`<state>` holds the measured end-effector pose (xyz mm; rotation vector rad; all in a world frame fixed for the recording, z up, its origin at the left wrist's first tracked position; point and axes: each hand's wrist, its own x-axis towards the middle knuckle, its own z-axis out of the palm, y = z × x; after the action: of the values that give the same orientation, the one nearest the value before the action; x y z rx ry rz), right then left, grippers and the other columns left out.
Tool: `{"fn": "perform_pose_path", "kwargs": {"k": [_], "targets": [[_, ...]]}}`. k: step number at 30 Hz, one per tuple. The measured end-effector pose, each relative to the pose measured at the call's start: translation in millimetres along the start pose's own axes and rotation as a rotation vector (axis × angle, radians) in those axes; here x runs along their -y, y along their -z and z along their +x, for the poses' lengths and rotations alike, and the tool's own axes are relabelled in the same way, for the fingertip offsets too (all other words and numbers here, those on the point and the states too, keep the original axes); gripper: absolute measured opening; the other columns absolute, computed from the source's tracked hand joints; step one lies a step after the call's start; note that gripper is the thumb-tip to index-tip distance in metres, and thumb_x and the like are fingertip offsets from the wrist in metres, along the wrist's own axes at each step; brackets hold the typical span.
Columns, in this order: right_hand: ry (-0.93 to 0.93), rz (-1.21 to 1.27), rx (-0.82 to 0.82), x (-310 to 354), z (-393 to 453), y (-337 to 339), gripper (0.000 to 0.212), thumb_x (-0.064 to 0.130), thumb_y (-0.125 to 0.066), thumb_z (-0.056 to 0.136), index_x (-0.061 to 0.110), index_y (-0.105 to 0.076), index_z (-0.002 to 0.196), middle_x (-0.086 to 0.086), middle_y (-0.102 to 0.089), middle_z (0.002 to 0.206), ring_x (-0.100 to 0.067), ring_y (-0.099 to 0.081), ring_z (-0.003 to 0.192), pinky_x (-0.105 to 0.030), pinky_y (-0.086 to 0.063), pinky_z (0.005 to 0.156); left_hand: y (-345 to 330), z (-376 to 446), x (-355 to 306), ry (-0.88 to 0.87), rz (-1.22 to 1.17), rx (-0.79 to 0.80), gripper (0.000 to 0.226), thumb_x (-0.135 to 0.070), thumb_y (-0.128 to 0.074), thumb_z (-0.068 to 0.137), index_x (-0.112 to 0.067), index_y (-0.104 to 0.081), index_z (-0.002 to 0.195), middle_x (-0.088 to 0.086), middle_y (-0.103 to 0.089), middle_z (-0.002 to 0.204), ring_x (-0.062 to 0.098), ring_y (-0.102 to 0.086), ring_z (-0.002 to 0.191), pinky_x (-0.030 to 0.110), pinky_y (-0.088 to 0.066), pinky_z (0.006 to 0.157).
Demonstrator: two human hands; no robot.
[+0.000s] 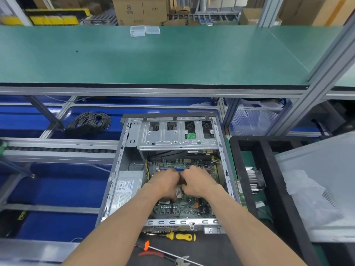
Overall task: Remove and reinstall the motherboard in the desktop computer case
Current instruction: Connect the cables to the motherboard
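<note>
Motherboard (184,205) under two hands (182,182); one screwdriver (180,236); two boxes (145,31).

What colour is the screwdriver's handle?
Yellow with black parts. The screwdriver shows in the head view, lying just in front of the computer case.

You had one open grey metal desktop case (172,169), one green motherboard (184,206), one yellow-handled screwdriver (182,237), one red-handled pair of pliers (163,255), two clear plastic boxes (145,31), and one coil of black cable (90,122).
</note>
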<state>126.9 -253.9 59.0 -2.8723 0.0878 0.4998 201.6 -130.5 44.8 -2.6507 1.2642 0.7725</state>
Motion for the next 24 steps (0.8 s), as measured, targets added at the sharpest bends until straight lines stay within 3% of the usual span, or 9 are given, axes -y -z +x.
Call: {"fn": "perform_pose_path", "kwargs": {"k": [3, 7, 11, 13, 15, 18, 24], "targets": [[-0.115, 0.043, 0.081, -1, 1, -4, 0.012, 0.013, -0.06, 0.077, 0.013, -0.048, 0.076, -0.002, -0.041, 0.077, -0.019, -0.045, 0.061, -0.034, -0.042, 0.063, -5, 2, 1, 0.029, -0.019, -0.008, 0.064, -0.042, -0.092, 0.061, -0.012, -0.059, 0.107, 0.006, -0.062, 0.105, 0.028, -0.063, 0.088, 0.037, -0.053, 0.071], [-0.244, 0.292, 0.181, 0, 5, -11, 0.017, 0.004, -0.052, 0.082, 0.014, -0.043, 0.07, -0.008, -0.046, 0.081, -0.02, -0.054, 0.058, -0.03, -0.044, 0.053, -7, 3, -2, 0.153, -0.138, 0.015, 0.074, -0.045, -0.091, 0.063, -0.013, -0.056, 0.119, 0.009, -0.058, 0.117, 0.028, -0.06, 0.104, 0.036, -0.051, 0.081], [-0.319, 0.539, 0.23, 1, 9, -16, 0.014, 0.001, -0.041, 0.093, 0.002, -0.054, 0.098, -0.027, -0.063, 0.099, -0.024, -0.072, 0.058, -0.032, -0.057, 0.054, -9, 4, -10, 0.256, -0.24, 0.005, 0.056, -0.045, -0.078, 0.079, -0.008, -0.056, 0.116, 0.011, -0.056, 0.111, 0.026, -0.058, 0.095, 0.033, -0.048, 0.074], [-0.364, 0.581, 0.211, 2, 10, -16, 0.02, 0.004, -0.037, 0.095, -0.001, -0.052, 0.109, -0.028, -0.06, 0.11, -0.027, -0.073, 0.061, -0.033, -0.058, 0.053, -9, 7, -16, 0.295, -0.226, -0.021, 0.055, -0.038, -0.067, 0.088, -0.005, -0.05, 0.128, 0.015, -0.056, 0.12, 0.029, -0.06, 0.105, 0.034, -0.048, 0.075], [-0.395, 0.563, 0.164, 1, 11, -15, 0.026, 0.006, -0.038, 0.094, -0.003, -0.05, 0.116, -0.026, -0.052, 0.121, -0.03, -0.071, 0.066, -0.038, -0.061, 0.061, -8, 11, -22, 0.327, -0.207, -0.042, 0.057, -0.028, -0.062, 0.091, -0.003, -0.042, 0.139, 0.019, -0.054, 0.128, 0.032, -0.059, 0.114, 0.036, -0.05, 0.082], [-0.415, 0.5, 0.095, 1, 9, -13, 0.014, 0.011, -0.043, 0.09, 0.006, -0.05, 0.101, -0.019, -0.052, 0.122, -0.03, -0.066, 0.075, -0.044, -0.059, 0.08, -6, 14, -30, 0.391, -0.19, -0.022, 0.054, -0.021, -0.061, 0.091, -0.002, -0.043, 0.138, 0.021, -0.049, 0.132, 0.033, -0.058, 0.117, 0.034, -0.051, 0.086], [-0.423, 0.462, 0.092, 3, 7, -11, 0.011, 0.017, -0.045, 0.091, 0.011, -0.049, 0.099, -0.008, -0.049, 0.106, -0.027, -0.067, 0.076, -0.046, -0.056, 0.085, 0, 17, -34, 0.535, -0.339, -0.025, 0.057, -0.012, -0.068, 0.086, -0.003, -0.041, 0.136, 0.022, -0.041, 0.13, 0.029, -0.056, 0.115, 0.028, -0.05, 0.088]]}}
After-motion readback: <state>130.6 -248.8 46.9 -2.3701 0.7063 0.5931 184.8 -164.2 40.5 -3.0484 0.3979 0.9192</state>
